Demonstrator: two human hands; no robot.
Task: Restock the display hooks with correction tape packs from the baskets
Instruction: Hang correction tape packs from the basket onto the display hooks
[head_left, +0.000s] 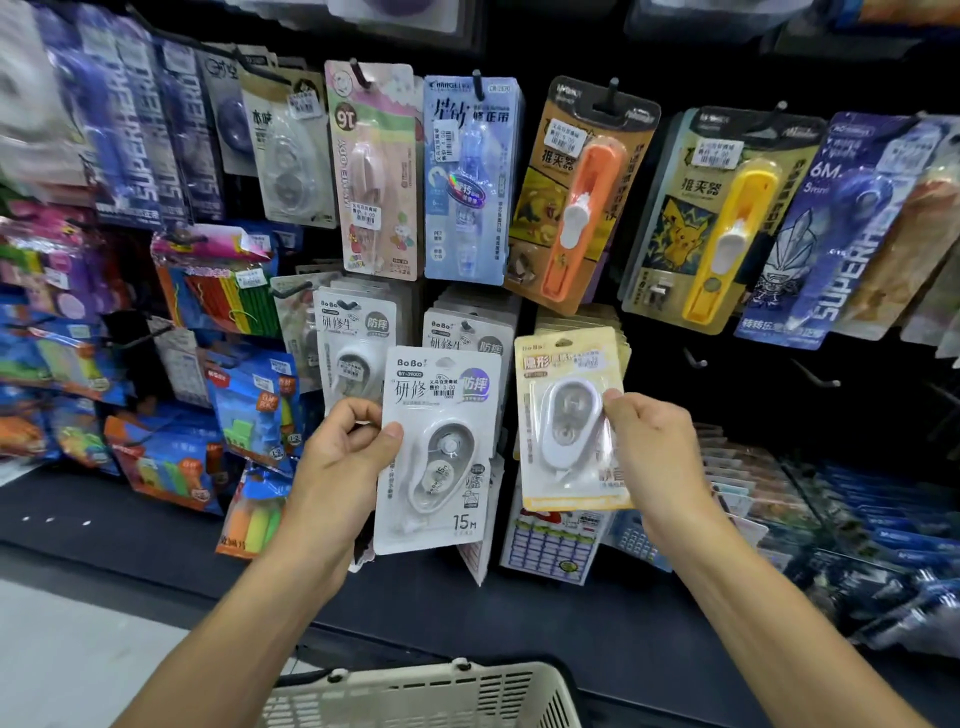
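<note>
My left hand (343, 457) grips a white correction tape pack (441, 457) marked 15M by its left edge, held upright in front of the display. My right hand (649, 441) pinches the right side of a yellow correction tape pack (566, 415) at the front of a stack of like packs. Behind the white pack, two rows of matching white packs (353, 338) hang on hooks. A cream plastic basket (431, 696) sits at the bottom centre below my arms; its contents are hidden.
The upper hooks carry pink (376, 171), blue (465, 176), orange (582, 192) and yellow (722, 218) packs. Two bare hooks (821, 376) stick out to the right of the yellow stack. A dark shelf ledge (156, 530) runs below, with flat packs (753, 493) lying at right.
</note>
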